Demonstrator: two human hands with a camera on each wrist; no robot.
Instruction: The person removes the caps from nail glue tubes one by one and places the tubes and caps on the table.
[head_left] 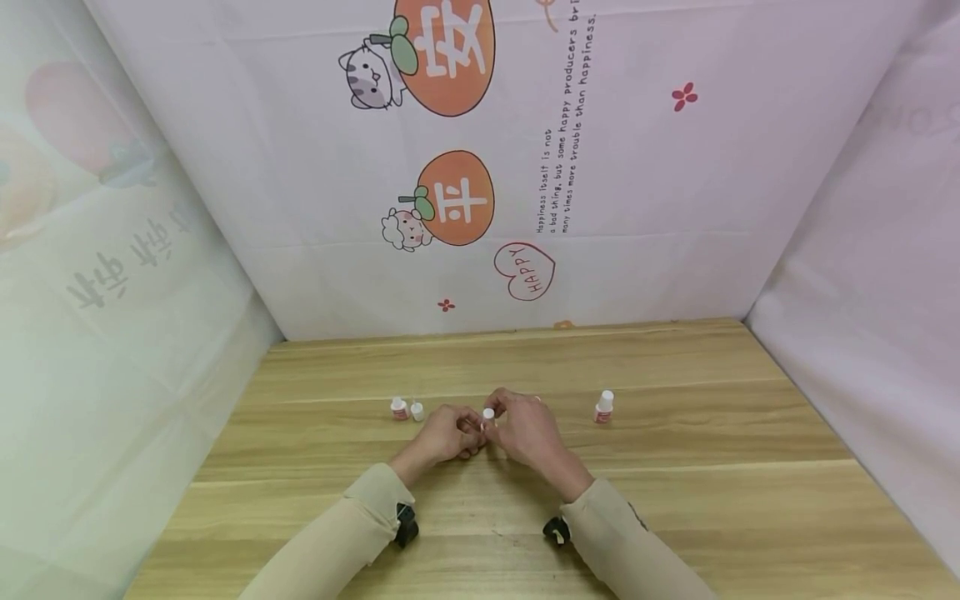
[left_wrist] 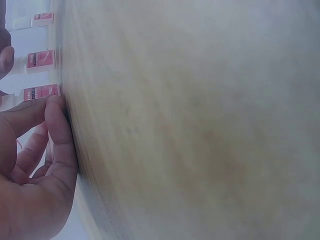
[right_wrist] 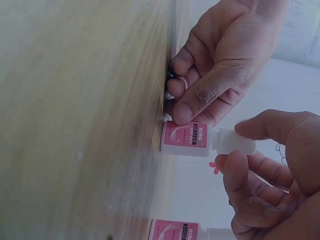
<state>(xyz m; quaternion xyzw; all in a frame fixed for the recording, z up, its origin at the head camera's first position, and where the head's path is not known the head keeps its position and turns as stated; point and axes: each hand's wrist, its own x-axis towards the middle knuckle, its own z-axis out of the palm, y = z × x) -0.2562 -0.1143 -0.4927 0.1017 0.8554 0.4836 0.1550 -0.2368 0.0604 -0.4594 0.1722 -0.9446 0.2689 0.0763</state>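
A small white nail glue bottle (right_wrist: 186, 139) with a pink label stands upright on the table between my hands. My left hand (head_left: 450, 432) pinches its body low down, thumb and fingertips close to the tabletop. With thumb and fingers, my right hand (head_left: 527, 429) grips the white cap (right_wrist: 235, 142) at the top. A narrow neck shows between cap and body. How tightly the cap sits cannot be told. In the left wrist view, the held bottle (left_wrist: 41, 92) is partly covered by fingers.
Left of my hands stand a similar bottle (head_left: 399, 408) and, beside it, a small white piece (head_left: 417, 411) like a cap. To the right stands a capped bottle (head_left: 603, 407). Another bottle (left_wrist: 41, 60) is mostly hidden behind my right hand in the head view. Printed cloth (head_left: 637, 208) walls the table.
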